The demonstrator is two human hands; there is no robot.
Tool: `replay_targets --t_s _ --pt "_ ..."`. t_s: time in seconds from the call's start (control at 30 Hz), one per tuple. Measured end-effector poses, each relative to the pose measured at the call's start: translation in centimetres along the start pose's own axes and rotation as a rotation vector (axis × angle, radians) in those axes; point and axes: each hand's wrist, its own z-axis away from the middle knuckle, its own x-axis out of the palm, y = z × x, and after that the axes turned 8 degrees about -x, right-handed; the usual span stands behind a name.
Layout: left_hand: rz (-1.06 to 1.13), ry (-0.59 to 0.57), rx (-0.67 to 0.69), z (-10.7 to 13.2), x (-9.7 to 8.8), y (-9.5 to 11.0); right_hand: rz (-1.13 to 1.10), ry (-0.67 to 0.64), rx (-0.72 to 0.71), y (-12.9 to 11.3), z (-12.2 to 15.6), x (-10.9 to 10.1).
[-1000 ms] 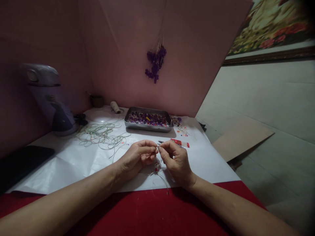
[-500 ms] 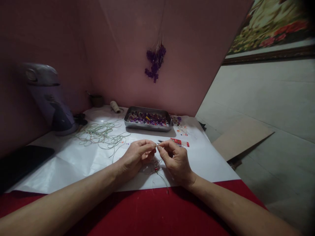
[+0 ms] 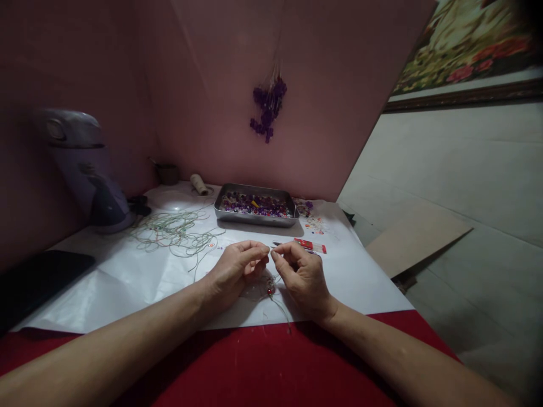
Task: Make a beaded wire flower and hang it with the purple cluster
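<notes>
My left hand [image 3: 240,265] and my right hand [image 3: 303,277] meet over the white sheet [image 3: 348,288], thumb and forefinger of each pinched together. Their fingertips are almost touching. Whatever lies in the two pinches is too fine to make out. Just below, between the palms, is a small beaded strand [image 3: 270,291] with a red bead and clear beads. From it a thin green cord [image 3: 280,310] trails toward the red cloth [image 3: 271,362]. Fine strands near the beads run toward the hands, partly hidden by the fingers.
Behind the hands stands a metal tray [image 3: 257,220] of purple beads. Tangled green cords [image 3: 173,232] lie left, near a purple bottle [image 3: 89,175] and a thread spool [image 3: 198,184]. A red-and-clear packet [image 3: 309,245] lies right. Purple bead strings [image 3: 268,107] hang on the wall.
Almost nothing differs. Both hands keep the same pinch in the same place, and the beads below have barely shifted.
</notes>
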Motion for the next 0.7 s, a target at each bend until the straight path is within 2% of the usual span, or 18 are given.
replay_targets --t_s 0.17,0.3,0.4,0.57,0.63,0.7 --pt "0.026 0.098 0.032 -0.2 -0.4 0.1 -0.038 0.021 0.022 -0.1 0.0 0.0" --pt "-0.049 0.078 0.124 0.2 0.2 0.3 -0.113 0.063 0.092 -0.2 -0.2 -0.2" --pt "-0.069 -0.115 0.103 2.0 1.8 1.6 -0.148 0.074 0.118 -0.5 -0.4 -0.3" --pt "-0.125 -0.553 -0.080 7.7 5.5 5.0 -0.133 0.077 0.125 -0.3 -0.4 0.0" --pt "-0.198 -0.628 -0.094 9.6 6.5 5.4 -0.135 0.064 0.123 0.0 -0.3 0.2" --pt "-0.223 -0.651 -0.041 10.7 6.8 4.8 -0.134 0.069 0.110 0.3 -0.1 0.4"
